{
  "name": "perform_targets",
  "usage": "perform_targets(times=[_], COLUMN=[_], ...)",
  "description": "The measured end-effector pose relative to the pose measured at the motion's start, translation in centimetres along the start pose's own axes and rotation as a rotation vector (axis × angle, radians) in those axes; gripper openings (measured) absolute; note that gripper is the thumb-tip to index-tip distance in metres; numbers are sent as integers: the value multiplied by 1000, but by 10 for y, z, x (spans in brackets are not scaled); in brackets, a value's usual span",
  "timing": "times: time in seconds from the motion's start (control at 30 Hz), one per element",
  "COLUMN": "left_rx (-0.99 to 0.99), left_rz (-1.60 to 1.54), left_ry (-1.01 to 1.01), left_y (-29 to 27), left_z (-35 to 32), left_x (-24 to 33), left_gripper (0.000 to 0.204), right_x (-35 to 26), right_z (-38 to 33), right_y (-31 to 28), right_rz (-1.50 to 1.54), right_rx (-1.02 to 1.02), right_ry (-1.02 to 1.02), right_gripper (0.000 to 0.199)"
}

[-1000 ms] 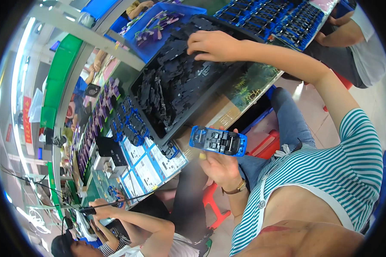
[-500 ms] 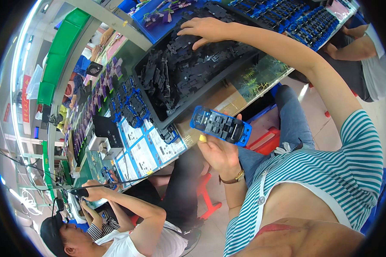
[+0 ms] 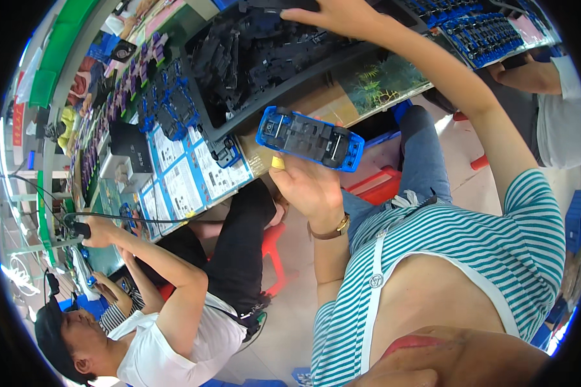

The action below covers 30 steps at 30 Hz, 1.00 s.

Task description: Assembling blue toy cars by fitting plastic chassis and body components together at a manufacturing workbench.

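Observation:
My left hand [image 3: 311, 187], with a gold watch at the wrist and a yellow wrap on one fingertip, holds a blue toy car [image 3: 303, 138] from below. The car's black underside and wheels face up. Beyond it, my right hand [image 3: 342, 16] reaches over a wide black bin [image 3: 303, 90] heaped with loose black plastic parts [image 3: 239, 61]. Its thumb and a finger are spread with nothing visible between them; the top edge of the picture cuts off the rest of that hand.
Several blue and black car bodies [image 3: 171, 109] lie left of the bin, and one more [image 3: 224, 151] sits at its near corner. Printed sheets [image 3: 181, 171] cover the table there. Rows of blue cars [image 3: 484, 39] stand far right. A co-worker in white [image 3: 168, 335] sits at left.
The view has shifted, so the bin and my right hand appear higher in the picture. The car in my left hand now shows a flatter, plainer underside.

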<state>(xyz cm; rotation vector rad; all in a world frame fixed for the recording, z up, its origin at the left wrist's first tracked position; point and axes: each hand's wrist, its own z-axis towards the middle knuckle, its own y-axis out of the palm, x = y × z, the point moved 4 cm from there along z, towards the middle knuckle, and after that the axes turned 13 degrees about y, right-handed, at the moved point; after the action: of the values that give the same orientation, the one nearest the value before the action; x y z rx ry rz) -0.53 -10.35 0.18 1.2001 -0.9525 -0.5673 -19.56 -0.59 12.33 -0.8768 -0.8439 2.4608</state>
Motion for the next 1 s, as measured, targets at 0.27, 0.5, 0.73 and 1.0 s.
perform_targets(times=[0.27,0.5,0.73,1.0], left_rx=[-9,13,-38,-39], left_rz=[220,326,303,403], left_ry=[338,425,291,290], left_y=[-8,-6,3,-8], left_z=[3,-2,-8,2], left_x=[-17,-25,-27,-30], left_gripper=[53,51,44,46], right_x=[-67,-64,-73,-56], right_z=[-139,-149,-152,-152], right_y=[-6,9,11,14], right_rz=[183,158,104,195], right_rx=[-97,-57,-94,-110], right_ry=[48,123,156,116], right_gripper=[53,51,53,56])
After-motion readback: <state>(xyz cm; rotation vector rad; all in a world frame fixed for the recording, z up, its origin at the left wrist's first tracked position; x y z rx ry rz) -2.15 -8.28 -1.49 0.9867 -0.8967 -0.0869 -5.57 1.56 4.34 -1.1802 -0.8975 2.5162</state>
